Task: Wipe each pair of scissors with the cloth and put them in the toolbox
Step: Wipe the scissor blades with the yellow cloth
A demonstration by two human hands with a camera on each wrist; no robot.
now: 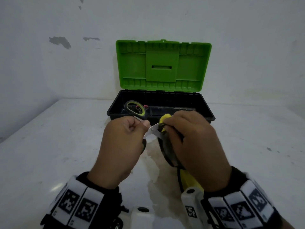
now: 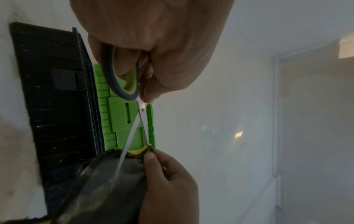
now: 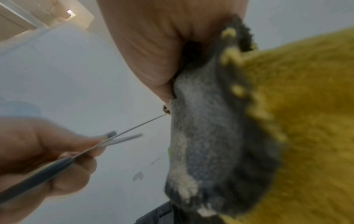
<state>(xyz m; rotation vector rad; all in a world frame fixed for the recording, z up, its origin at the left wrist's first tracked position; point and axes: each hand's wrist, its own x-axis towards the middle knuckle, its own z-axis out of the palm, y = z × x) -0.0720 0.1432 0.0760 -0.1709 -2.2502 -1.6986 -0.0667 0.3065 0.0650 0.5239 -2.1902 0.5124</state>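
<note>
While wiping was underway, held the scissors (image 1: 149, 128) in the left hand (image 1: 122, 146), fingers curled round the handle loops, just in front of the toolbox (image 1: 204, 111). Kept the blades spread, probably so each edge could be reached separately. Pinched one blade near its tip through the cloth (image 1: 166, 142) with the right hand (image 1: 193, 142), thumb and fingers closed on the fabric; other blade lay bare against the cloth in the left wrist view. Let the rest of the cloth, yellow one side and grey the other, hang toward the table (image 1: 49, 146). Stood the toolbox open, green lid (image 1: 163, 63) tipped back toward the wall, likely so a wiped pair could drop straight in. Spotted what looked like red-handled scissors (image 1: 145, 106) already inside; too small to confirm. Judged: mid-wipe, placing not yet done.
</note>
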